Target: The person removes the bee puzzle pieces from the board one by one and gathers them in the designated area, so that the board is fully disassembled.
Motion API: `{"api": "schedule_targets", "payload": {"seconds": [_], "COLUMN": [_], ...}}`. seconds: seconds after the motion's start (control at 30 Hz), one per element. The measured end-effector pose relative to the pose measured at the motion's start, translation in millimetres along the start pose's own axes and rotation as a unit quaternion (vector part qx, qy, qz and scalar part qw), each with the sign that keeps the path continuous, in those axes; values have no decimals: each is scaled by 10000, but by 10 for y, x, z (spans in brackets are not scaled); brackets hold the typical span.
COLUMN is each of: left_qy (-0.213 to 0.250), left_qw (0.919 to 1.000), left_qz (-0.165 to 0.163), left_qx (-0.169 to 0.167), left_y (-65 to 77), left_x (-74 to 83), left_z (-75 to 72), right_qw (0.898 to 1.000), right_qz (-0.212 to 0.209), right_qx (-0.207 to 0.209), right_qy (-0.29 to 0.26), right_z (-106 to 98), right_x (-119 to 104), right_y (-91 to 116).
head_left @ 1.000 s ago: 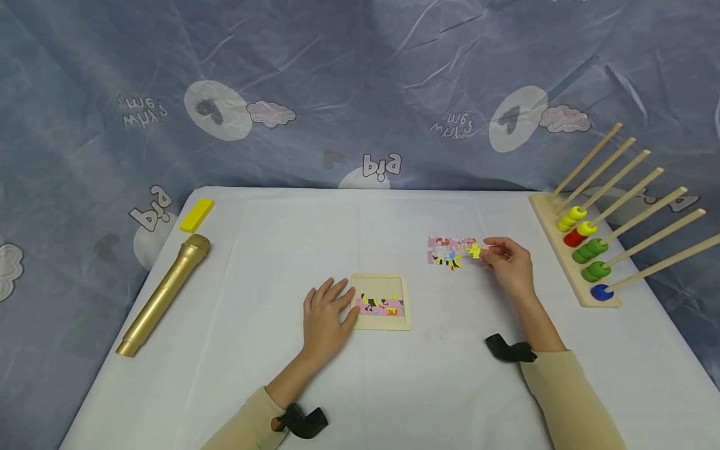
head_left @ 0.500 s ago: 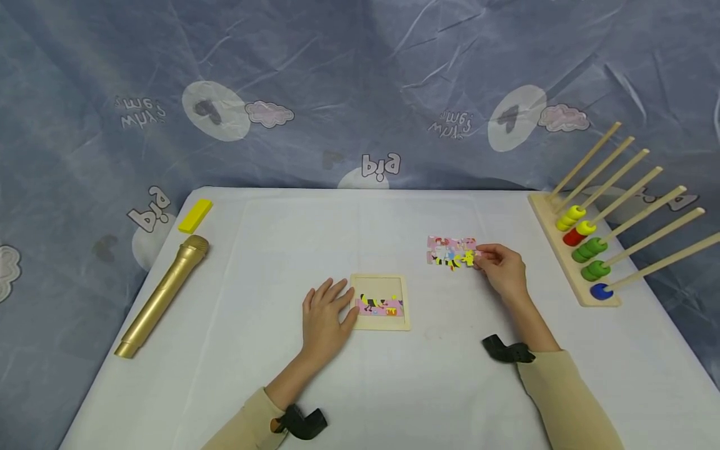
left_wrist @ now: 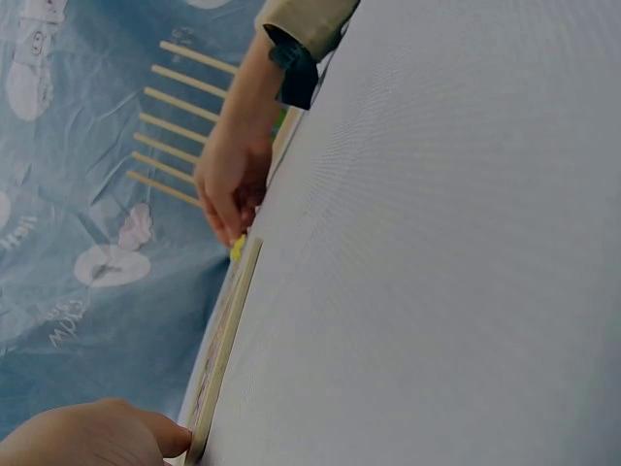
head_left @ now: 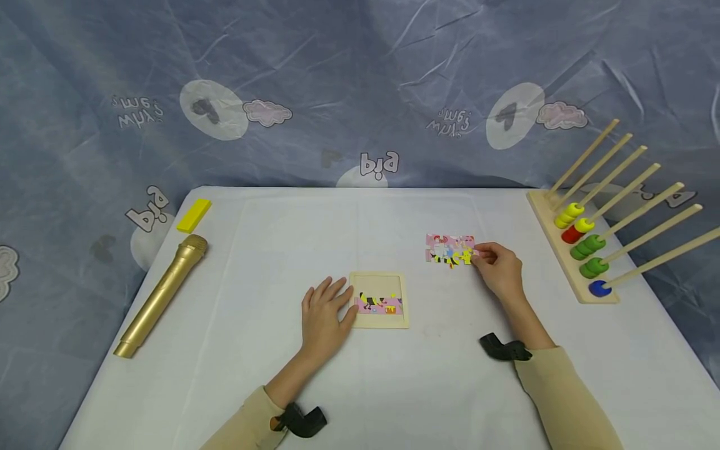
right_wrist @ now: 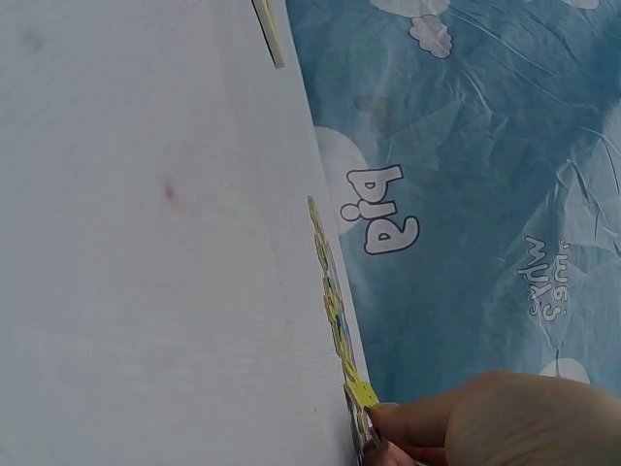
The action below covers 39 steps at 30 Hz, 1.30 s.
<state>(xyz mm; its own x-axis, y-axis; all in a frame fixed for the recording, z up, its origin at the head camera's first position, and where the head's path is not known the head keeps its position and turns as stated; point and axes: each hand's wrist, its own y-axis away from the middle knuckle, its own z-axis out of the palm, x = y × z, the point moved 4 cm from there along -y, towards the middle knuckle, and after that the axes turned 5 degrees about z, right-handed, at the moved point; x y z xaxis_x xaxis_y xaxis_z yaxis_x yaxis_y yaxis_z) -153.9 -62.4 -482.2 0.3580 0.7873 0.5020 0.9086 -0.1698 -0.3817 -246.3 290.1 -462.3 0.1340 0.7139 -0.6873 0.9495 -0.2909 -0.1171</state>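
Note:
My right hand (head_left: 500, 272) pinches a puzzle piece (head_left: 467, 255) with yellow on it, at the right end of a group of joined jigsaw pieces (head_left: 441, 244) printed pink with black-and-yellow stripes. In the right wrist view the piece (right_wrist: 362, 392) is between thumb and fingertips, its edge right at the group. My left hand (head_left: 326, 319) lies with spread fingers at the left side of a square wooden puzzle frame (head_left: 379, 324); thumb and index finger touch its edge. Inside the frame, a row of pieces (head_left: 379, 305) with a bee picture fills the lower part.
A wooden peg stand (head_left: 574, 262) with coloured beads stands at the right of the white-covered table (head_left: 281, 237). On the left lie a gold microphone (head_left: 160, 300) and a yellow block (head_left: 194, 215). A printed grey-blue cloth (head_left: 315, 75) hangs behind.
My right hand has moved left with the puzzle piece, closing the gap to the pieces beside it. My left hand stays at the frame.

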Motion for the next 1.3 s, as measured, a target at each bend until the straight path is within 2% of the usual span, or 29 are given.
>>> {"api": "schedule_targets", "payload": {"seconds": [0.6, 0.87, 1.1, 1.3], "left_qy": [-75, -40, -19, -56], "left_qw": [10000, 10000, 10000, 10000], "left_qz": [-11, -32, -19, 6], "left_qx": [32, 34, 32, 23], "left_y": [-5, -4, 0, -5], "left_x": [-21, -19, -9, -1], "left_z": [-25, -24, -7, 1], "right_qw": [9982, 9980, 9987, 9935], "right_qz": [-500, -533, -130, -59], "right_qx": [218, 167, 485, 973], "right_qy": [244, 285, -62, -584], "right_z": [40, 34, -13, -94], "right_x": [-59, -73, -14, -27], "right_y": [-12, -5, 0, 1]}}
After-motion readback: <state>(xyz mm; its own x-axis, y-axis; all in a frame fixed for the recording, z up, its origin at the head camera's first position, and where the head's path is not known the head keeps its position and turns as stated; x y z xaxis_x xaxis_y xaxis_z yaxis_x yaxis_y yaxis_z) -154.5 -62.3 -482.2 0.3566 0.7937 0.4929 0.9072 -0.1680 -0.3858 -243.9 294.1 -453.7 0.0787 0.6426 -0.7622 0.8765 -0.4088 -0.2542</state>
